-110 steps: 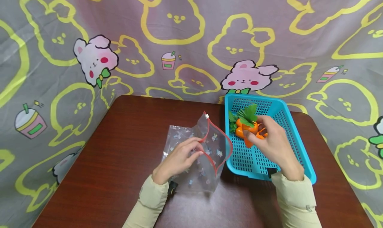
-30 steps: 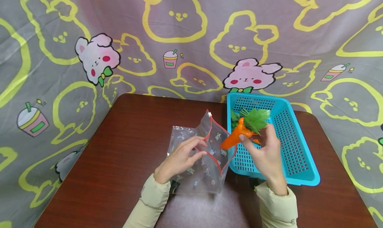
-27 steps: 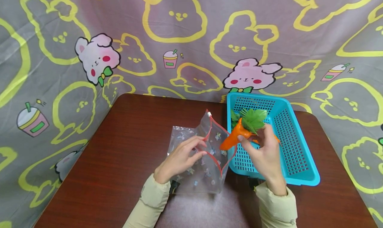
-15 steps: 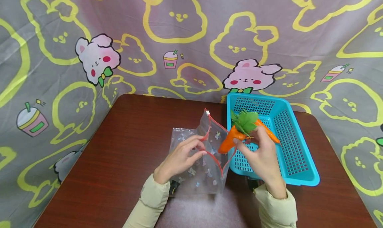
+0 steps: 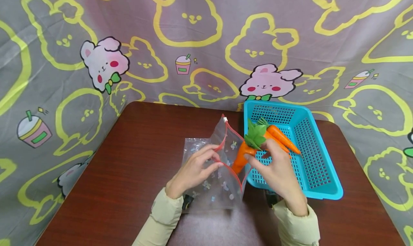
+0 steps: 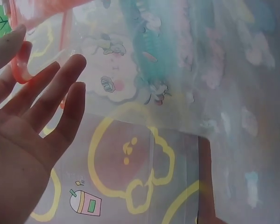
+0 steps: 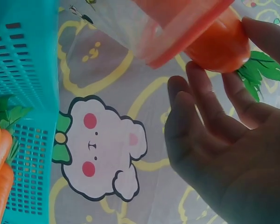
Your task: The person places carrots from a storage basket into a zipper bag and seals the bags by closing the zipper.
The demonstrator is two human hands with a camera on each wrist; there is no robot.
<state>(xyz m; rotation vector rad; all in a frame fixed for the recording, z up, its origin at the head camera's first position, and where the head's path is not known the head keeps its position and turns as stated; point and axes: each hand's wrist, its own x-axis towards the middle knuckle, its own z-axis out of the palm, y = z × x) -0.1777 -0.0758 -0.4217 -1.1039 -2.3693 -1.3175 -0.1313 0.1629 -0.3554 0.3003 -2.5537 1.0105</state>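
Note:
My left hand point(image 5: 195, 169) pinches the red zip edge of a clear printed zip bag point(image 5: 214, 190) and keeps its mouth spread. In the left wrist view, the red edge point(image 6: 19, 70) lies between the thumb and fingers. My right hand point(image 5: 279, 172) grips an orange carrot point(image 5: 242, 156) near its leafy top, between thumb and fingertips. The carrot points down into the bag's mouth, its tip inside, its green leaves point(image 5: 256, 135) outside. The right wrist view shows the carrot's thick end point(image 7: 224, 44) beside the red bag edge, held by the fingers.
A blue-green plastic basket point(image 5: 326, 194) stands to the right of the bag, near my right forearm. Two more carrots point(image 5: 284, 138) with greens lie in it. The brown table point(image 5: 145, 160) extends to the left. A patterned cloth point(image 5: 206, 74) hangs behind it.
My right hand has lifted the carrot from the basket and moved it left and down, its tip entering the bag's mouth. My left hand stays on the bag edge.

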